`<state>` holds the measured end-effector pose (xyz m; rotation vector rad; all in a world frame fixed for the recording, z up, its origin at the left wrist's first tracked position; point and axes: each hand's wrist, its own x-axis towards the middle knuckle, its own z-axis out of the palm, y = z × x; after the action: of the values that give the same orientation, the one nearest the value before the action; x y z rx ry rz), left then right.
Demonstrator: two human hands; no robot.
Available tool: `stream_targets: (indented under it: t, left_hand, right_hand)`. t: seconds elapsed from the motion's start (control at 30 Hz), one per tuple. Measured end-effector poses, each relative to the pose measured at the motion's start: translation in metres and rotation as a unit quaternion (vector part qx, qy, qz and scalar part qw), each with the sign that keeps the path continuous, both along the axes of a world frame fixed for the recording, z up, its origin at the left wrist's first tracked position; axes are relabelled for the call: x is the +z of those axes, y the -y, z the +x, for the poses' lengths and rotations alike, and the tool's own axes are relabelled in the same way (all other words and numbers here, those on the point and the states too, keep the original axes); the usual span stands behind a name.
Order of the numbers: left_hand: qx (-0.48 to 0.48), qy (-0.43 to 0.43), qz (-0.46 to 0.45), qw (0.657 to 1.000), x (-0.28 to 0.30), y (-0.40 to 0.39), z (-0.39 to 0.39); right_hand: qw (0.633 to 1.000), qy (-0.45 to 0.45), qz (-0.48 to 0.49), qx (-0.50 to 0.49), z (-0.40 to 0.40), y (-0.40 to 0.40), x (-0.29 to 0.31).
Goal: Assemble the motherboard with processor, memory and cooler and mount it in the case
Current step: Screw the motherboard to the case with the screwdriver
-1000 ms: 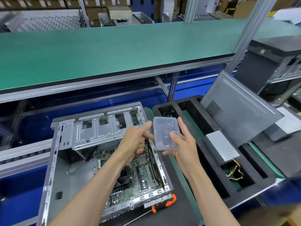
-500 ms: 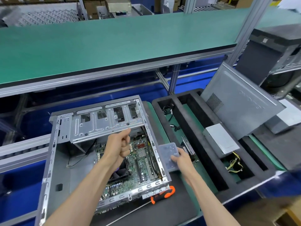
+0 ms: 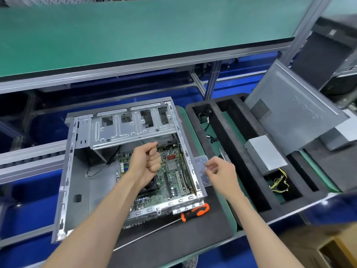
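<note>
screwdriver: orange-and-black handled screwdriver with long steel shaft [image 3: 195, 210] lies on the dark mat, handle against the near corner of the case; parked within reach, likely for the mounting screws.
right hand: right hand [image 3: 222, 174] hovers just beside the clear plastic lidded screw box [image 3: 201, 171]; fingers loosely curled, gripping nothing I can see. Contact with the box unclear, blurred.
screw box: sits on the mat's green edge, touching the case's right wall; close by so screws are easy to take.
left hand: left hand [image 3: 147, 164] closed in a fist above the board, thumb on top; probably keeping screws inside, contents hidden.
motherboard: green motherboard with slots and black cooler [image 3: 170, 178] lies flat inside the open grey steel computer case [image 3: 77, 171], under the left hand; apparently seated, fastening looks next.
foam tray: black foam tray with long slots [image 3: 257, 190] to the right holds a silver power supply box [image 3: 266, 155] with yellow wires.
side panel: grey perforated case side panel [image 3: 295, 111] leans tilted at the tray's far end, out of the way.
</note>
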<state>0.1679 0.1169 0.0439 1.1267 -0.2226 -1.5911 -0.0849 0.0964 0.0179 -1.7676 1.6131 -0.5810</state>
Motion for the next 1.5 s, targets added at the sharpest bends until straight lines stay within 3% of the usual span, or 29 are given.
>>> stream_targets:
  t: [0.17,0.43,0.8,1.13,1.5]
  left_hand:
    - [0.0,-0.013,0.001,1.0,0.0,-0.009,-0.005]
    - [-0.03,-0.025,-0.012,0.999,0.006,-0.027,-0.016]
    - [-0.04,-0.024,-0.034,0.998,0.013,-0.052,-0.02]
    - [0.006,-0.019,-0.024,1.0,0.016,-0.063,-0.023]
    - [0.002,-0.022,-0.02,1.0,0.021,-0.067,-0.023]
  right_hand:
    - [0.983,-0.054,0.093,0.152,-0.008,-0.015,0.017]
    - [0.956,-0.149,0.194,0.165,-0.016,-0.054,-0.002]
    - [0.964,-0.142,0.129,0.185,-0.018,-0.089,-0.036]
    - [0.982,0.065,0.102,0.144,-0.038,-0.107,0.011]
    - [0.955,0.243,0.007,0.169,-0.005,-0.096,0.11]
